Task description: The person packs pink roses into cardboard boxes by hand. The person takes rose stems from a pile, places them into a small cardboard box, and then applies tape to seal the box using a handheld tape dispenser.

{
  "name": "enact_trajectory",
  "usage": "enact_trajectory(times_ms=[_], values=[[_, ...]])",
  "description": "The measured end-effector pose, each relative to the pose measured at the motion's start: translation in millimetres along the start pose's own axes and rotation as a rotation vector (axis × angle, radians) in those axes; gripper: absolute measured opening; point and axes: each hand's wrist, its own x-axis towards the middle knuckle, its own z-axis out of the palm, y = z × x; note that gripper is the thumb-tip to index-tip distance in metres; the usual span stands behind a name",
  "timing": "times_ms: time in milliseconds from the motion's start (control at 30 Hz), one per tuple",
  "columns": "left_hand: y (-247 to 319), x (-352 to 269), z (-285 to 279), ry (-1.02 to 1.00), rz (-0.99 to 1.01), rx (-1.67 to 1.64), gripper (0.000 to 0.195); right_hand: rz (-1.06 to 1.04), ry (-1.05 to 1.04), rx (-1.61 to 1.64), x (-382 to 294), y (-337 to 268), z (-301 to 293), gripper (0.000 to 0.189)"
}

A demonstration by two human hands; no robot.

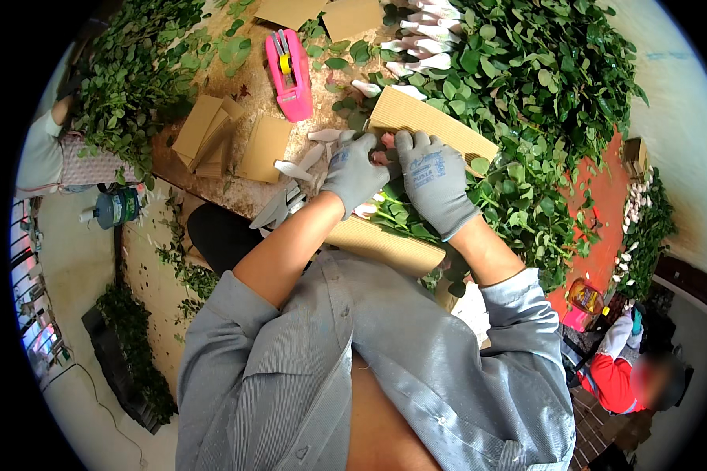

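My left hand (358, 171), in a grey work glove, is curled with pink flower heads (380, 158), apparently roses, between its thumb and fingers. Close beside it, my right hand (436, 179) in a matching glove bends its fingers at the inner side of a corrugated cardboard sheet (433, 120); its grip is hidden under the palm. Green stems and leaves (397, 213) lie below the hands, over a second corrugated part (389, 238) along the table's near edge. Whether both cardboard parts are one piece is hidden. White net sleeves (297, 169) lie left of my left hand.
A pink tape dispenser (291, 82) stands beyond stacked cardboard pieces (206, 138). Sleeved blooms (430, 41) and heaped foliage (542, 76) fill the right. Grey blades (273, 207) lie near my left forearm. A person in red (610, 377) is at right, another person's sleeve (44, 147) at left.
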Motion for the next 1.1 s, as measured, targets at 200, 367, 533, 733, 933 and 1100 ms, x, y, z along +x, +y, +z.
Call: enact_trajectory(times_ms=[200, 367, 533, 733, 933, 1100], values=[[-7.4, 0.2, -5.8, -0.086, 0.015, -0.072, 0.009, -0.019, 0.042, 0.016, -6.4, -5.6, 5.8, 0.023], [-4.4, 0.1, -5.0, -0.143, -0.058, -0.180, 0.008, -0.006, 0.114, 0.120, -8.7, -6.0, 30.4, 0.028], [10.3, -18.2, -16.7, 0.042, 0.263, 0.278, 0.034, 0.028, 0.217, 0.159, -12.8, -9.8, 36.3, 0.025], [44.4, -35.5, -28.2, -0.012, 0.725, 0.418, 0.052, 0.217, 0.279, 0.556, -32.1, -8.4, 23.8, 0.037], [26.0, -29.9, -27.0, -0.253, 0.712, 0.569, 0.070, 0.313, 0.471, 0.577, -69.3, 11.6, 1.7, 0.036], [31.5, -30.8, -32.9, -0.320, 0.654, 0.654, 0.077, 0.466, 0.508, 0.239, -121.6, 36.4, 5.1, 0.031]])
